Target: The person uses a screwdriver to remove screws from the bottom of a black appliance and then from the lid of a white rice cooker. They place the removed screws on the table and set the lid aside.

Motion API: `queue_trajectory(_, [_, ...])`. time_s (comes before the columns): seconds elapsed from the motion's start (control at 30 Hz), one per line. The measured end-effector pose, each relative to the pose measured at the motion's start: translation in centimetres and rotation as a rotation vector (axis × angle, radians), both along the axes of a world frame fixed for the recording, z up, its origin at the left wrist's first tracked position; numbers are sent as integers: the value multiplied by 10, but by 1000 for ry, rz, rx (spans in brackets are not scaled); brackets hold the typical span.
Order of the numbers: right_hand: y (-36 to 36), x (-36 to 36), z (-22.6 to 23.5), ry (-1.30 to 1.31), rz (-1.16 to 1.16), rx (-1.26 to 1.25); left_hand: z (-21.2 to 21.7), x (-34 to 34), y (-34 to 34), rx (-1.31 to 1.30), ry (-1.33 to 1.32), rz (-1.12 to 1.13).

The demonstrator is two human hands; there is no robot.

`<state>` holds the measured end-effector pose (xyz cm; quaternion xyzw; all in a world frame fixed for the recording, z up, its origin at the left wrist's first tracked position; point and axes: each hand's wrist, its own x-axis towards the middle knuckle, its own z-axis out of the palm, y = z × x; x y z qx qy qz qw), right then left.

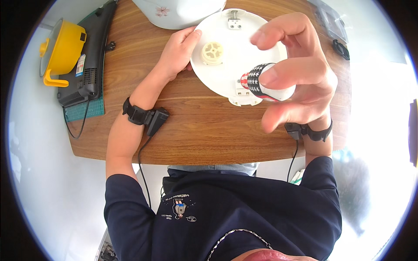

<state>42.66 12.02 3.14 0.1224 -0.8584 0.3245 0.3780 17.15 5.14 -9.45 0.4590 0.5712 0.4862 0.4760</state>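
Note:
My left hand (176,53) grips the left rim of a round white plastic cover (237,48), thumb on top and fingers tucked beneath. On the cover sit a cream spoked round piece (213,52) and a white bracket with metal parts (235,21) near its far edge. Raised above the cover's right side is my right hand (307,74), closed around a small rounded object (257,81) with white stars on black, red and white stripes and a white end; its kind is unclear. My right hand hides part of the cover.
A white rounded body with a flower print (183,11) stands at the far edge. On the left, a yellow pot (65,45) rests on a black appliance (87,82) over a green mat (93,109). A clear box (329,19) and black item (341,49) lie far right.

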Motion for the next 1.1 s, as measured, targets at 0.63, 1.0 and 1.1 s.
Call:
queue_trajectory(0.63, [2, 1, -15, 73, 59, -154, 4, -2, 0, -73, -9, -34])
queue_trajectory(1.0, [5, 2, -14, 25, 48, -116, 12, -2, -3, -118, 31, -50])
queue_trajectory(1.1, [-3, -4, -15, -9, 95, -255, 5, 4, -1, -46, 7, 29])
